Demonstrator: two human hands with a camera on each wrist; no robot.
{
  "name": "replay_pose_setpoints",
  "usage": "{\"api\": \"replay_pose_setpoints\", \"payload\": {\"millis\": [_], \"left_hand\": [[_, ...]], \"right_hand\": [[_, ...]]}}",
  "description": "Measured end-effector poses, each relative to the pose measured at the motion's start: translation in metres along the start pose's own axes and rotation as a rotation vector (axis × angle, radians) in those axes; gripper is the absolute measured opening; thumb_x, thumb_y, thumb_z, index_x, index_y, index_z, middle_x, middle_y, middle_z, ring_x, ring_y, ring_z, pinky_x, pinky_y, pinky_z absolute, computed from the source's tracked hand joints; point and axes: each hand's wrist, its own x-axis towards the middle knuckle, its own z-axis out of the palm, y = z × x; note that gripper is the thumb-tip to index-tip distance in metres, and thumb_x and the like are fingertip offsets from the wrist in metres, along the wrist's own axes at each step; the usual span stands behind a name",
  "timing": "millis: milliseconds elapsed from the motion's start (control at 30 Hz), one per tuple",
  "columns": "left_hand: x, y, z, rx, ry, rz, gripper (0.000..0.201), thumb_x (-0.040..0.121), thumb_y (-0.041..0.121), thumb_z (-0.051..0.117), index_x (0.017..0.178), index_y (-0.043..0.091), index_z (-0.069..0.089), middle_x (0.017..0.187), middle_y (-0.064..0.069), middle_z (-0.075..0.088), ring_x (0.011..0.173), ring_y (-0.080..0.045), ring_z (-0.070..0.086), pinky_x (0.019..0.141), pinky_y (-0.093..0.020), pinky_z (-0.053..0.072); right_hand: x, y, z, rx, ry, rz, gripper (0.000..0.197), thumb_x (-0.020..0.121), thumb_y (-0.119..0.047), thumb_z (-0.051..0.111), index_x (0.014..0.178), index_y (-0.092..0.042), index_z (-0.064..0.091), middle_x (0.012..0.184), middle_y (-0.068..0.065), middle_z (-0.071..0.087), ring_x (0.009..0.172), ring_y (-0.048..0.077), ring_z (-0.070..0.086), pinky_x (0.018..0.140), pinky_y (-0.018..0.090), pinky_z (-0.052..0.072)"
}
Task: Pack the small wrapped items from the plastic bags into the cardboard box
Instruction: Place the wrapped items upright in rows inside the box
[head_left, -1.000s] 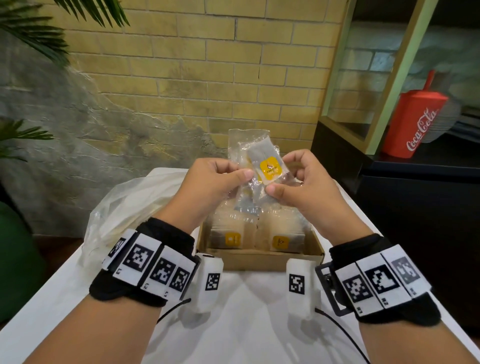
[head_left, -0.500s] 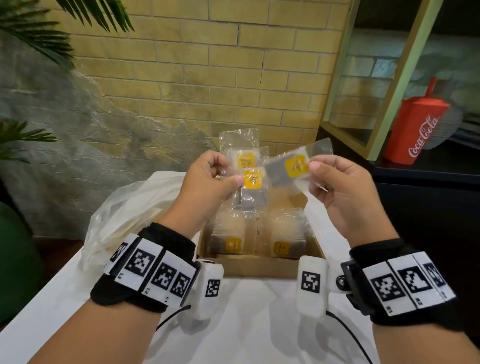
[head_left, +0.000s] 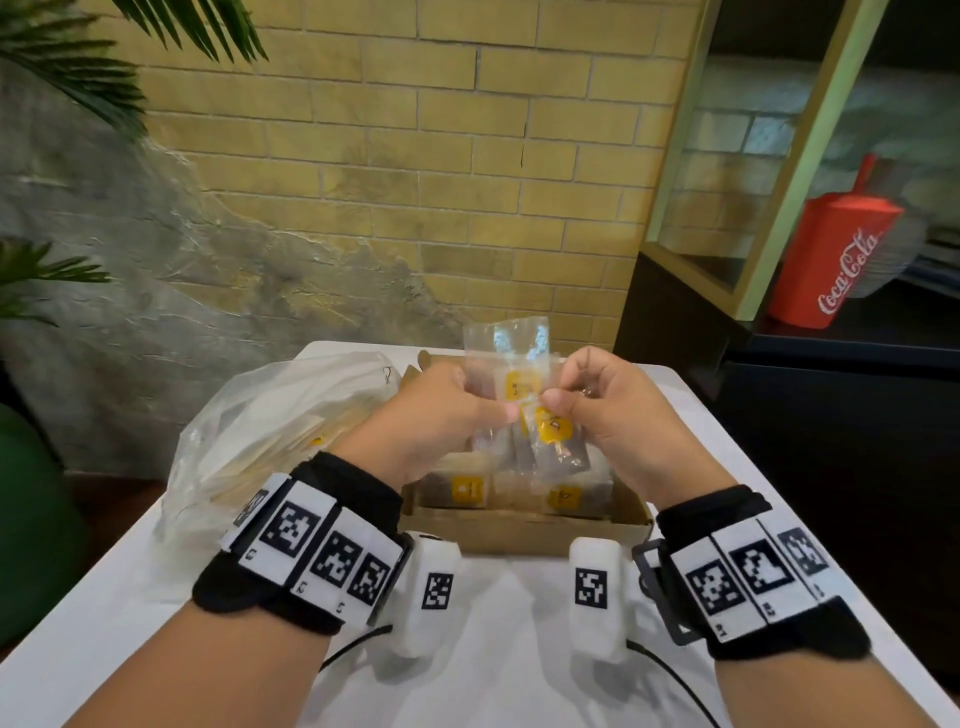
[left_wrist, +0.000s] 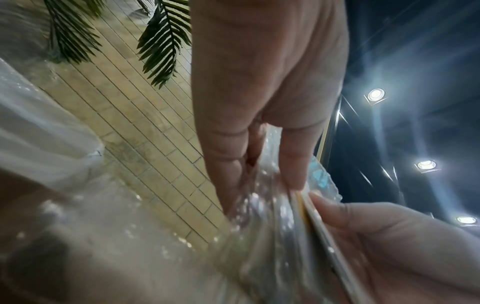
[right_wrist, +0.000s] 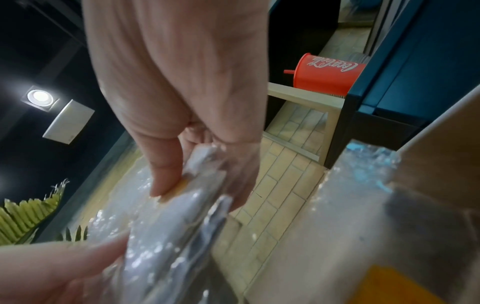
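The fingers (left_wrist: 293, 162) of the left hand (head_left: 431, 415) are curling around a small stack of clear-wrapped packets (head_left: 524, 410), with the thumb pressing the near face and the other fingers lying behind the film. The fingers (right_wrist: 166, 174) of the right hand (head_left: 618, 410) are pinching the same stack from the opposite side, the thumb tip resting on the yellow label (head_left: 553, 428) of the front packet. Both hands are meeting at the stack, thumb tips nearly touching. The wrappers are showing as crinkled transparent film in both wrist views; the exact number of packets in the stack cannot be told.

The stack is being held in the air directly above the cardboard box (head_left: 519, 530), clear of its contents. Inside the box, further wrapped items (head_left: 467, 488) with yellow labels are lying side by side along the near wall. The box is sitting on the white worktop (head_left: 509, 675), toward its far edge.

A large translucent plastic bag (head_left: 270, 431) is lying on the worktop just beside the box, on the left, with pale flat contents showing through the film. Each wrist is carrying a black band with printed square markers and a white camera unit.

Beyond the worktop, a yellow brick wall (head_left: 467, 156) is standing. A red Coca-Cola cup (head_left: 836, 260) is resting on a dark shelf at the right, well apart from the box. Palm fronds (head_left: 78, 67) are hanging at the upper left.
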Motion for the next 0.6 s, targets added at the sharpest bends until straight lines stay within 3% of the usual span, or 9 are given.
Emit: {"api": "replay_pose_setpoints", "payload": {"millis": [33, 100, 133, 200, 300, 467, 600], "left_hand": [[-0.002, 0.002, 0.000, 0.021, -0.034, -0.021, 0.011, 0.078, 0.003, 0.069, 0.074, 0.013, 0.071, 0.071, -0.003, 0.063, 0.068, -0.018, 0.055, 0.068, -0.033, 0.045], [-0.004, 0.002, -0.003, 0.071, -0.071, -0.091, 0.036, 0.073, 0.007, 0.071, 0.104, -0.007, 0.060, 0.091, -0.013, 0.062, 0.083, -0.024, 0.057, 0.083, -0.044, 0.049], [-0.005, 0.003, -0.003, 0.090, -0.099, -0.136, 0.039, 0.073, 0.007, 0.071, 0.107, -0.007, 0.056, 0.093, -0.013, 0.060, 0.085, -0.025, 0.058, 0.085, -0.045, 0.048], [-0.002, -0.002, -0.006, 0.130, -0.121, -0.181, 0.020, 0.077, 0.002, 0.069, 0.095, 0.005, 0.060, 0.088, -0.005, 0.059, 0.080, -0.020, 0.057, 0.078, -0.037, 0.046], [0.000, -0.004, -0.009, 0.187, -0.144, -0.221, 0.025, 0.079, -0.003, 0.066, 0.085, 0.020, 0.059, 0.084, -0.001, 0.059, 0.075, -0.016, 0.057, 0.064, -0.027, 0.046], [-0.003, -0.001, -0.010, 0.322, -0.165, -0.236, 0.027, 0.079, -0.004, 0.065, 0.088, 0.021, 0.059, 0.088, 0.000, 0.059, 0.082, -0.016, 0.057, 0.074, -0.029, 0.051], [-0.005, 0.000, -0.008, 0.374, -0.169, -0.241, 0.020, 0.082, -0.002, 0.064, 0.080, 0.018, 0.060, 0.079, -0.002, 0.057, 0.075, -0.016, 0.055, 0.082, -0.033, 0.052]], "right_hand": [[0.000, 0.001, 0.000, -0.022, -0.012, 0.005, 0.025, 0.083, 0.003, 0.060, 0.070, -0.015, 0.048, 0.073, 0.004, 0.057, 0.068, 0.015, 0.053, 0.064, 0.025, 0.047], [-0.001, 0.003, 0.001, -0.075, -0.052, 0.025, 0.027, 0.082, 0.004, 0.062, 0.070, -0.014, 0.048, 0.072, 0.004, 0.059, 0.065, 0.012, 0.055, 0.062, 0.021, 0.047], [-0.001, 0.004, 0.000, -0.111, -0.076, 0.043, 0.027, 0.081, 0.005, 0.064, 0.070, -0.014, 0.048, 0.072, 0.004, 0.060, 0.065, 0.011, 0.057, 0.062, 0.019, 0.048], [-0.002, 0.004, -0.002, -0.245, -0.132, 0.084, 0.026, 0.078, 0.004, 0.067, 0.071, -0.013, 0.050, 0.074, 0.005, 0.061, 0.069, 0.011, 0.059, 0.063, 0.015, 0.050], [-0.004, 0.002, -0.006, -0.426, -0.188, 0.138, 0.025, 0.076, 0.003, 0.069, 0.072, -0.014, 0.052, 0.079, 0.005, 0.065, 0.074, 0.013, 0.061, 0.073, 0.024, 0.050], [-0.006, -0.003, -0.011, -0.488, -0.229, 0.167, 0.028, 0.077, 0.006, 0.067, 0.084, -0.016, 0.051, 0.085, 0.004, 0.070, 0.080, 0.014, 0.065, 0.079, 0.029, 0.052], [-0.007, -0.005, -0.012, -0.567, -0.254, 0.175, 0.031, 0.077, 0.001, 0.069, 0.092, -0.020, 0.053, 0.086, 0.002, 0.071, 0.081, 0.012, 0.064, 0.076, 0.024, 0.050]]}}
